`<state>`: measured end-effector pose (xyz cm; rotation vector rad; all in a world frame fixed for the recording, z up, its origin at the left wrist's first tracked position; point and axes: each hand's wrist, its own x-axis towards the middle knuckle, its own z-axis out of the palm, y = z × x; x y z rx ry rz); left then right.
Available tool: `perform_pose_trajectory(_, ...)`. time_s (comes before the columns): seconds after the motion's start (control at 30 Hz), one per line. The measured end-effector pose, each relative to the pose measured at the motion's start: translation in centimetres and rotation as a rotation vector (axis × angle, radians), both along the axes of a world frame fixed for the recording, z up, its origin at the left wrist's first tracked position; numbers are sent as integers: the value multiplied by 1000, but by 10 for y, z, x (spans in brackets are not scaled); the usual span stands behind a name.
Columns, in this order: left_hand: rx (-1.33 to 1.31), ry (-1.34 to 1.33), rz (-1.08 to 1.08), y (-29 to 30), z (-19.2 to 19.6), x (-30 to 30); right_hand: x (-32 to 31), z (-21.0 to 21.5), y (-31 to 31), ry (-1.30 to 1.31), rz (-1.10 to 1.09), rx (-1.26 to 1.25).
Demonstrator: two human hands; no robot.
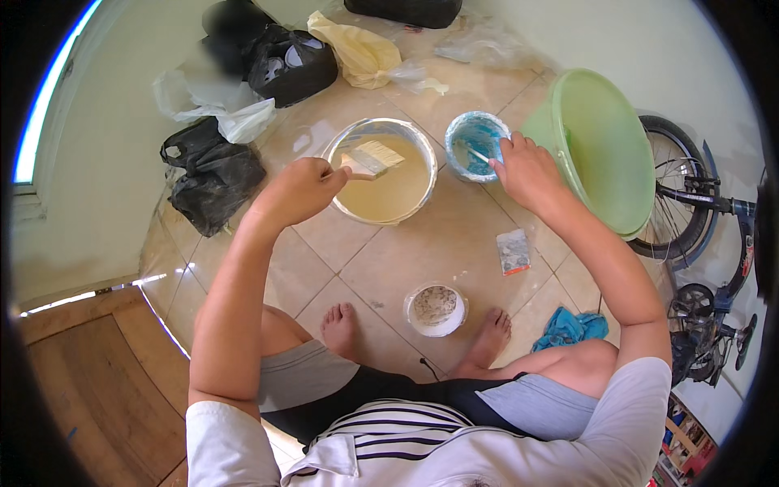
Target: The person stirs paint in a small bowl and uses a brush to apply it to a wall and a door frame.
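Note:
My left hand grips the handle of a wide paintbrush with pale bristles. The brush is held over a white bucket of cream-coloured liquid; whether the bristles touch the liquid I cannot tell. To the right, my right hand is closed on a thin pale stick, which reaches into a small tub smeared with blue paint. The lower end of the stick is hard to make out against the blue.
A big light-green basin stands right of the tub, with a bicycle behind it. Between my feet is a small white pot; a sachet and a blue cloth lie nearby. Black bags sit at left.

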<state>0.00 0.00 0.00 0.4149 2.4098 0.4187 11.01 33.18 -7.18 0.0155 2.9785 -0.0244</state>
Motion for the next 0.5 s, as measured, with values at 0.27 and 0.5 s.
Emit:
perform_pose_trajectory(0.27, 205, -77, 31, -1, -13, 6, 4, 31, -51, 251, 256, -530)
perform_pose_trajectory(0.5, 399, -219, 273, 7, -2, 36, -3, 39, -101, 440, 522, -608)
